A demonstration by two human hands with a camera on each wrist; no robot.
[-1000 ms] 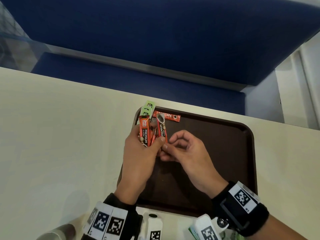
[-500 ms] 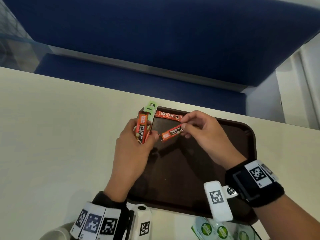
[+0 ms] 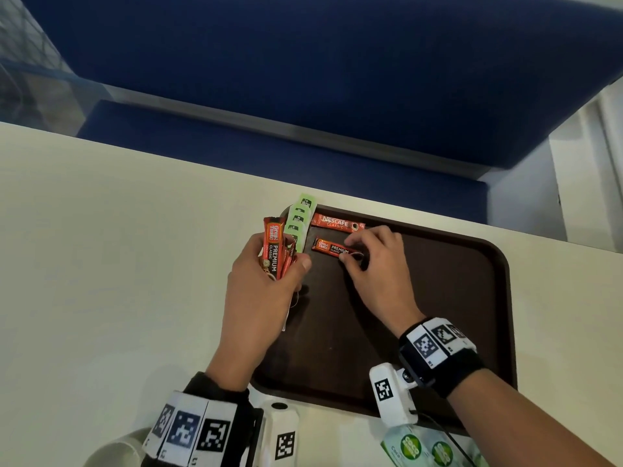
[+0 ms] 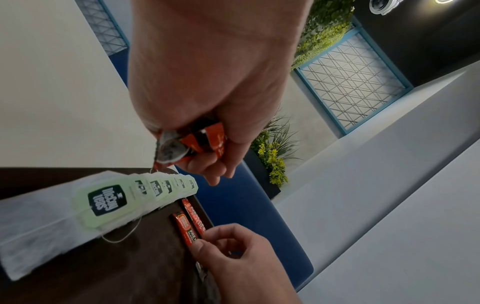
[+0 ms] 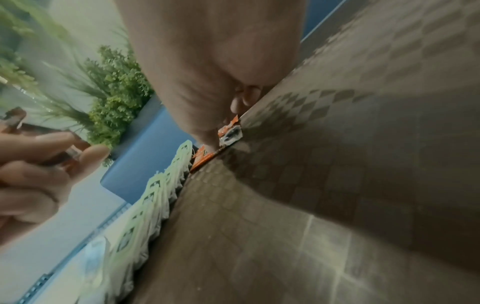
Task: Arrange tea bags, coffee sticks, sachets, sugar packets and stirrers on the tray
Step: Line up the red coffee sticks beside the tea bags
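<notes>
A dark brown tray (image 3: 455, 298) lies on the cream table. Along its left edge runs a row of green-tagged tea bags (image 3: 298, 219) (image 4: 109, 200) (image 5: 153, 197). A red Nescafe stick (image 3: 337, 222) lies flat by the far rim. Just below it lies a red Great Taste Premium stick (image 3: 332, 247) (image 4: 185, 230), its right end pinched by my right hand (image 3: 357, 257) against the tray floor. My left hand (image 3: 269, 264) hovers over the tray's left edge and grips a bunch of red coffee sticks (image 3: 273, 247) (image 4: 192, 142) upright.
Green-printed packets (image 3: 421, 449) lie on the table near the tray's near right corner. A grey rounded object (image 3: 114, 448) sits at the near left. A blue padded bench (image 3: 303, 96) stands beyond the table's far edge.
My right hand drew one Premium stick from the left hand's bunch, carried it right and laid it flat on the tray below the Nescafe stick. The left hand shifted slightly left.
</notes>
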